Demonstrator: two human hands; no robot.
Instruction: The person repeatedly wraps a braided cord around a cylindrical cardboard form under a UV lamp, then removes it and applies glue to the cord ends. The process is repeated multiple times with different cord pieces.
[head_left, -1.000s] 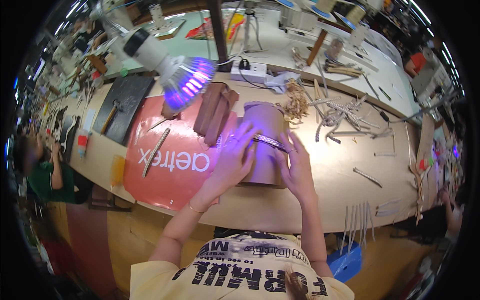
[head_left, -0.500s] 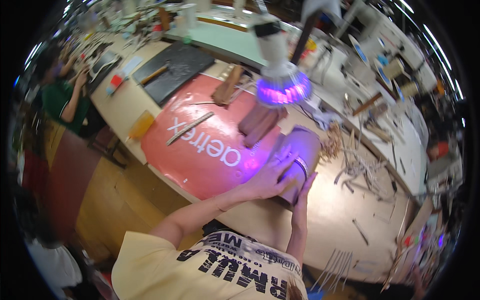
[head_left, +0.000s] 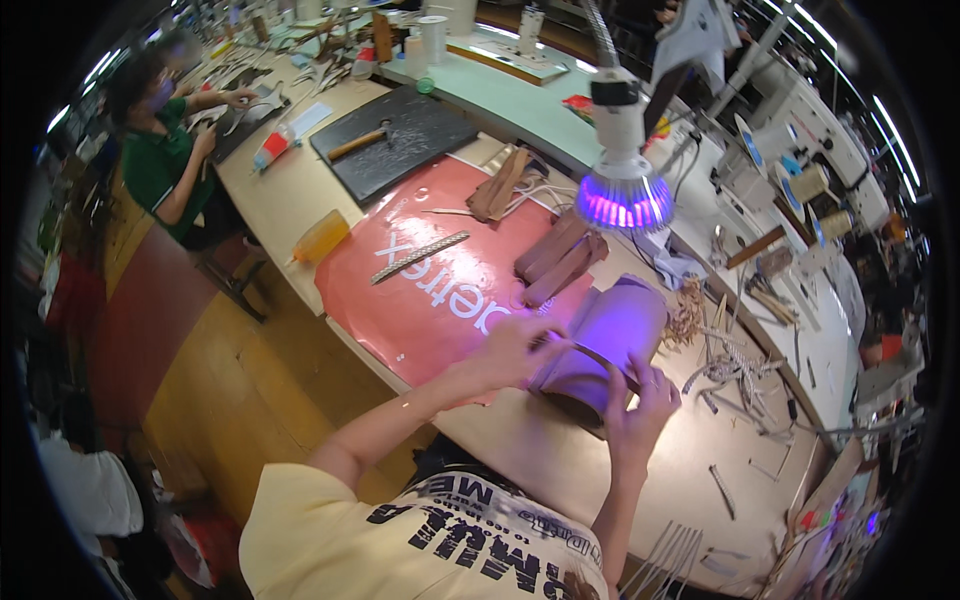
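A thin dark strap (head_left: 597, 357) stretches between my two hands, one end in each. My left hand (head_left: 508, 350) pinches its left end beside a rounded, half-cylinder block (head_left: 632, 308) with a dull brown-grey surface. At the block's near right side, my right hand (head_left: 643, 408) has its fingers closed on the other end. The strap passes across the near part of the block; whether it touches there I cannot tell. Violet light falls on the block from a lamp (head_left: 625, 198) hanging just above and behind it.
A red sheet (head_left: 350, 275) covers the table's left part, bearing brown strips (head_left: 565, 257) and a braided strip (head_left: 420, 257). Beyond lie a black slab (head_left: 425, 135) and hammer (head_left: 357, 145). Strap scraps (head_left: 738, 368) lie right. A co-worker in green (head_left: 165, 165) works far left.
Both hands have come up off the block, where they lay against it and the strap. Their fingers now hold the strap's ends apart. The whole view has shifted slightly.
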